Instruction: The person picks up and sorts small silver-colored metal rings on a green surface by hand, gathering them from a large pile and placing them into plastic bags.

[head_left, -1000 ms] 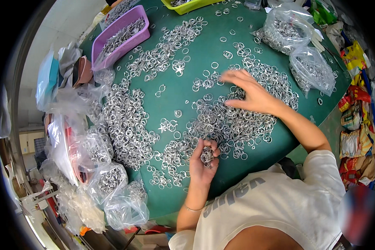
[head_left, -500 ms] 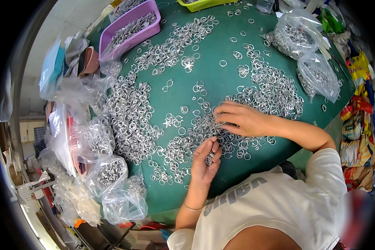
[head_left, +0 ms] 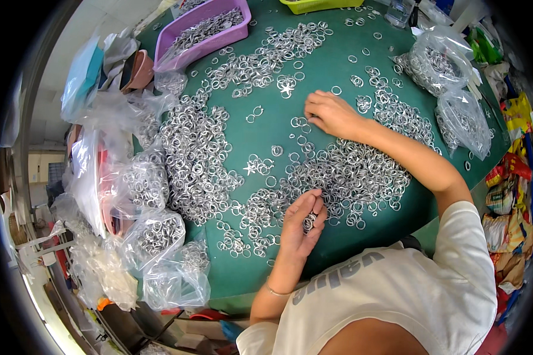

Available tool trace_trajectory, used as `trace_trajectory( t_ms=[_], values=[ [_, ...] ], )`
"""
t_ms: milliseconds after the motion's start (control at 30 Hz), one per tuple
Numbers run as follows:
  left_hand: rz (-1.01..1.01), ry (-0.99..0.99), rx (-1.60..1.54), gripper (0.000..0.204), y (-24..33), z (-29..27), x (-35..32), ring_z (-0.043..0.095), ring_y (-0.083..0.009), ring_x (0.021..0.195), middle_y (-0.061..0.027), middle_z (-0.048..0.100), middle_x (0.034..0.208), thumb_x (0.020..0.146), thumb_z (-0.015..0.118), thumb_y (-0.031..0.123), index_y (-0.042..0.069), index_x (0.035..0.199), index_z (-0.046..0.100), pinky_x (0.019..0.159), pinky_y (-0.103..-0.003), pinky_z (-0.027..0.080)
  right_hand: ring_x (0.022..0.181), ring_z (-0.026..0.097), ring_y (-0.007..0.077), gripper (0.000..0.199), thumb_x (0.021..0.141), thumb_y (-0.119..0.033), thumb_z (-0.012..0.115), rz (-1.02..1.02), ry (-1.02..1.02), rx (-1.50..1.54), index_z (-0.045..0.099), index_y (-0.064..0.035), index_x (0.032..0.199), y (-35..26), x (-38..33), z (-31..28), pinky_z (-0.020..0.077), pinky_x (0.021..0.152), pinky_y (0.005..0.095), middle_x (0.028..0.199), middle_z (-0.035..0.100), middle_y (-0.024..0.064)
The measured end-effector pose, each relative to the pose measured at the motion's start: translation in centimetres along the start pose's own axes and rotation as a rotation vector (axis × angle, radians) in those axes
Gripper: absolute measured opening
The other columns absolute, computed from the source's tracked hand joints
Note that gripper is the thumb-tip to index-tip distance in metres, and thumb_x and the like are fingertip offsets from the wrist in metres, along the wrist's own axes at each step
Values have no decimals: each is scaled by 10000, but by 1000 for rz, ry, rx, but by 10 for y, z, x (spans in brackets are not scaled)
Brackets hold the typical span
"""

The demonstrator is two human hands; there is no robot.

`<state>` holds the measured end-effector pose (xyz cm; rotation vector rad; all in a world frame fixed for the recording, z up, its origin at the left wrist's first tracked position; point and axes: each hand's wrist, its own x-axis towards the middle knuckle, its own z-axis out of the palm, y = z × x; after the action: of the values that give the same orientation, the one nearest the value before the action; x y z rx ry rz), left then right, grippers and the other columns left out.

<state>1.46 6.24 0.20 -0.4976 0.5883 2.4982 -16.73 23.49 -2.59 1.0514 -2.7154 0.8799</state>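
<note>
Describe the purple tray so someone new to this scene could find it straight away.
Start at the green table, strewn with loose metal rings. Go to its far left corner: the purple tray sits there, a shallow rectangular basket heaped with rings. The only other tray, a yellow-green one, lies further right along the far edge.

Silver rings (head_left: 361, 177) cover a green table (head_left: 314, 106) beside a purple tray (head_left: 177, 35).

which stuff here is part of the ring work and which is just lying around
In use:
left hand, holding a small bunch of metal rings
right hand, on loose rings
big ring pile

Lying about:
purple tray
bagged rings
yellow-green tray
empty plastic bags
</note>
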Motion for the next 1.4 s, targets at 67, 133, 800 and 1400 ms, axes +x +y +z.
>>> trace_trajectory(
  t_ms=[67, 133, 800, 1400],
  values=[
    [11, 9, 2, 203, 1, -2, 0, 359, -79, 567, -10, 413, 766, 910, 487, 127, 16, 1070, 542, 349, -142, 266, 842, 510, 280, 122, 739, -73, 630, 97, -45, -40, 544, -33, 817, 6, -6, -11, 417, 764, 386, 824, 541, 94],
    [12, 27, -5, 202, 2, -5, 0, 360, -80, 566, -10, 416, 769, 911, 484, 127, 16, 1069, 543, 352, -142, 265, 819, 521, 285, 121, 741, -84, 630, 107, -31, -89, 543, -29, 806, 8, -9, -15, 427, 743, 380, 784, 545, 96],
    [30, 61, 41, 201, 8, 5, 10, 386, -86, 579, -12, 432, 758, 910, 483, 125, 10, 1065, 541, 355, -153, 261, 901, 548, 264, 108, 764, -38, 576, 128, 271, -60, 602, -23, 867, 53, 51, -4, 444, 750, 364, 930, 584, 99],
    [35, 29, 44, 188, 9, 5, 19, 410, -91, 584, -12, 444, 758, 902, 498, 129, 17, 1044, 552, 364, -158, 264, 725, 585, 210, 218, 795, -272, 621, 532, 11, 258, 587, -89, 908, 36, 75, -14, 479, 645, 355, 861, 587, 83]
  ],
)
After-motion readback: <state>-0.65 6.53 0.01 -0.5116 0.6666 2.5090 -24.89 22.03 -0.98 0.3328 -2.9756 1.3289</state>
